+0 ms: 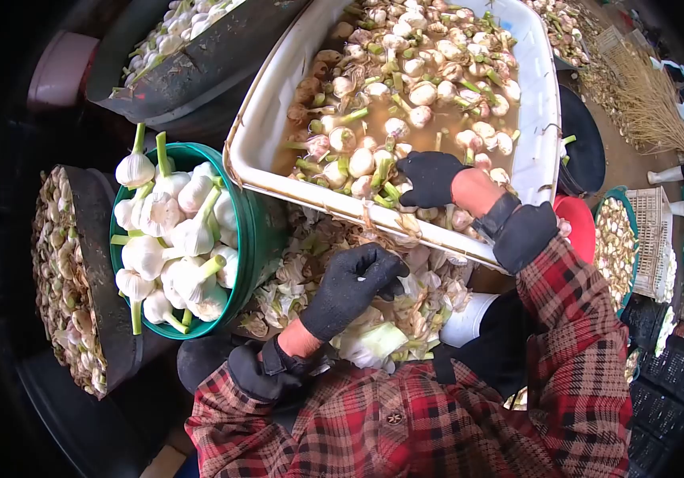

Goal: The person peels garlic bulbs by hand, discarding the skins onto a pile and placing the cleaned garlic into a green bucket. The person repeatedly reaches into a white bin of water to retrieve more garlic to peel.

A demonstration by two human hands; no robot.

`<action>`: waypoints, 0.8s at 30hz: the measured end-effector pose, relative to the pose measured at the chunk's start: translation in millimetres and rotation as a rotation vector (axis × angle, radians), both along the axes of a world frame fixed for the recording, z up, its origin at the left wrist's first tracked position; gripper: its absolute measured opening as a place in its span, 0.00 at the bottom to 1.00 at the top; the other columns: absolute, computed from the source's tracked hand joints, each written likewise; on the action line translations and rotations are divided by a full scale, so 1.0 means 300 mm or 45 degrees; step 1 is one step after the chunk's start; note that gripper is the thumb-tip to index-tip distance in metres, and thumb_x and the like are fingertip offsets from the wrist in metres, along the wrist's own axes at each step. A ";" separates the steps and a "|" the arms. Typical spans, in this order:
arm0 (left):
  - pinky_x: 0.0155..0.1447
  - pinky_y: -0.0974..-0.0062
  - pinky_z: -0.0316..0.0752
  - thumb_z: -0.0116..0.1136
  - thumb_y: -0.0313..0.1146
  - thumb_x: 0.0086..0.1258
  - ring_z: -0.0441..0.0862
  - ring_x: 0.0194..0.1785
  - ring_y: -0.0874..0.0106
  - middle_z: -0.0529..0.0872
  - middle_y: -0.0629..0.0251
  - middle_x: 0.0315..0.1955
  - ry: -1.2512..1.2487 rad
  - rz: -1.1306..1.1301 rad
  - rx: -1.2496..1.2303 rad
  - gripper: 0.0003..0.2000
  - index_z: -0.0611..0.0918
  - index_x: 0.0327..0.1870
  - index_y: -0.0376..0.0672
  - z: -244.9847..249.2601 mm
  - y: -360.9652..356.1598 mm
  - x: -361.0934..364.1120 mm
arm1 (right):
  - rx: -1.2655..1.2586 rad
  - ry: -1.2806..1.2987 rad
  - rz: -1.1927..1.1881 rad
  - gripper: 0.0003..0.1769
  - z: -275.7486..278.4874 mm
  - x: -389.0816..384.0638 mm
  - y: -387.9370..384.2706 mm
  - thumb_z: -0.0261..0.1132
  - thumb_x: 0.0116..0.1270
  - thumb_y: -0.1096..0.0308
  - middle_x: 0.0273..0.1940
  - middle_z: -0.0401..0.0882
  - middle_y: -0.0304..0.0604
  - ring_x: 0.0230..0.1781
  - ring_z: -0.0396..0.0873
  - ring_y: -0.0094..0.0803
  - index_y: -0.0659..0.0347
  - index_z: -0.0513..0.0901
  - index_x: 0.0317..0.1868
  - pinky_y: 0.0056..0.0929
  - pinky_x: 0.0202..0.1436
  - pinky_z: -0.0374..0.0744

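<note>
Garlic bulbs (423,94) in white tub (537,88), my right hand (434,178) among them

Whether it grasps a bulb in that brown water (444,123), I cannot tell. My left hand (346,293) hangs half-curled over garlic skins (378,341) (contents, if any, I cannot tell), near the green bucket (259,239) of white bulbs (160,213).

A white, rectangular plastic tub (537,99) carries round, whitish and purplish garlic bulbs (362,162) with green stems in murky brown water (444,127); straw-coloured dry stalks (657,103) lie on the brown floor (623,166).
</note>
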State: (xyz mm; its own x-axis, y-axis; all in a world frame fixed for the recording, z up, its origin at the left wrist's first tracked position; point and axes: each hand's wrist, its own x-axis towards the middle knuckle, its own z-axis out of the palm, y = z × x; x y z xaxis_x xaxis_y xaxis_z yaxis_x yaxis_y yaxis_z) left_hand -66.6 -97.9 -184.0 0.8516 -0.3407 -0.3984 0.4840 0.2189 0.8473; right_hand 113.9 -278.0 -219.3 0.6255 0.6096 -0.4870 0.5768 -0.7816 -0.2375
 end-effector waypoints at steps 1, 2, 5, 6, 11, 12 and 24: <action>0.37 0.79 0.78 0.54 0.33 0.74 0.82 0.30 0.78 0.85 0.63 0.27 -0.003 0.005 0.003 0.11 0.82 0.39 0.33 -0.003 -0.003 0.002 | -0.158 0.122 0.063 0.32 -0.003 0.016 0.013 0.65 0.56 0.51 0.52 0.78 0.53 0.55 0.77 0.48 0.62 0.75 0.57 0.41 0.59 0.75; 0.36 0.80 0.78 0.54 0.33 0.73 0.82 0.30 0.79 0.85 0.64 0.27 -0.008 0.009 0.007 0.10 0.82 0.38 0.33 -0.005 -0.001 0.003 | -0.202 0.150 0.092 0.34 0.001 0.029 0.014 0.67 0.54 0.51 0.53 0.77 0.53 0.53 0.77 0.48 0.61 0.75 0.58 0.43 0.57 0.75; 0.40 0.78 0.79 0.52 0.36 0.74 0.84 0.33 0.75 0.86 0.60 0.31 -0.041 -0.093 0.070 0.13 0.81 0.42 0.33 -0.008 0.012 0.005 | -0.083 -0.208 0.116 0.35 0.089 -0.029 0.045 0.70 0.50 0.53 0.54 0.76 0.51 0.52 0.77 0.47 0.60 0.75 0.58 0.43 0.55 0.76; 0.40 0.78 0.79 0.52 0.36 0.74 0.84 0.33 0.75 0.86 0.60 0.31 -0.037 -0.086 0.070 0.13 0.81 0.42 0.33 -0.013 0.010 0.003 | 0.053 -0.364 0.206 0.36 0.080 -0.049 0.052 0.72 0.48 0.57 0.54 0.75 0.48 0.50 0.77 0.46 0.57 0.74 0.59 0.44 0.52 0.77; 0.34 0.80 0.76 0.55 0.32 0.73 0.81 0.28 0.80 0.84 0.65 0.26 -0.064 0.001 0.027 0.09 0.81 0.37 0.34 -0.026 -0.004 -0.007 | 0.351 -0.399 0.645 0.34 0.030 -0.054 0.100 0.68 0.55 0.62 0.53 0.75 0.52 0.47 0.78 0.48 0.51 0.71 0.64 0.45 0.48 0.78; 0.34 0.80 0.76 0.55 0.32 0.73 0.81 0.28 0.80 0.84 0.65 0.26 -0.066 0.001 0.029 0.09 0.81 0.37 0.34 -0.025 -0.004 -0.006 | 0.242 -0.310 0.521 0.32 0.025 -0.061 0.131 0.66 0.58 0.62 0.51 0.75 0.55 0.44 0.79 0.49 0.50 0.70 0.64 0.45 0.47 0.79; 0.36 0.79 0.76 0.52 0.36 0.75 0.81 0.29 0.78 0.84 0.64 0.27 -0.229 -0.100 0.142 0.13 0.81 0.37 0.33 -0.059 -0.006 -0.035 | 0.445 -0.272 0.193 0.15 -0.032 0.056 -0.135 0.56 0.61 0.75 0.44 0.79 0.42 0.44 0.81 0.43 0.45 0.85 0.43 0.38 0.46 0.78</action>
State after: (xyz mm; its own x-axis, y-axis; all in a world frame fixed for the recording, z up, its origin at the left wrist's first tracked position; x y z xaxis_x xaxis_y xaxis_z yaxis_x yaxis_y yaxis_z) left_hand -77.1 -99.6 -201.5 0.8848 -0.3713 -0.2816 0.3350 0.0868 0.9382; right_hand 130.8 -318.5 -229.0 0.5804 0.8077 -0.1040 0.7440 -0.5778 -0.3356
